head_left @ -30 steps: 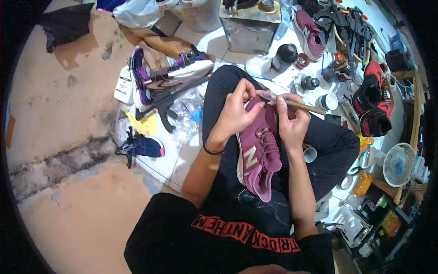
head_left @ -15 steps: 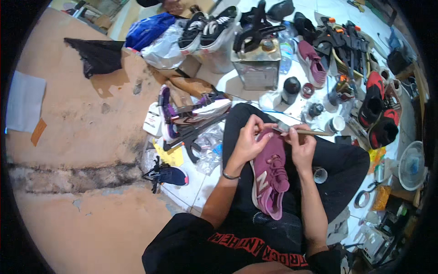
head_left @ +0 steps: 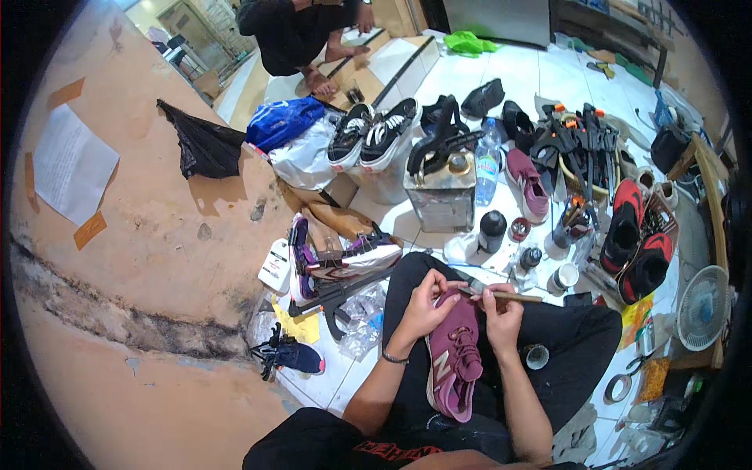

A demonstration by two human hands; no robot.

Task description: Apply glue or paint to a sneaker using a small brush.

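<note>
My left hand pinches the toe of a maroon sneaker that lies on my lap, its heel toward me. My right hand is closed on a wooden-handled tool, whose flat end rests near the sneaker's toe between my fingers; that end is too small to make out clearly. A small clear cup stands by my right leg. Jars and a white cup stand beyond my knees.
Purple-white sneakers with clamps, a metal can, a bottle, red-black shoes and a clamp pile surround me. A stained wall is at left. Another person squats on a step at the back.
The view has tilted up, so the scene sits lower and the other person shows at the back. Both my hands keep their holds on the sneaker and tool.
</note>
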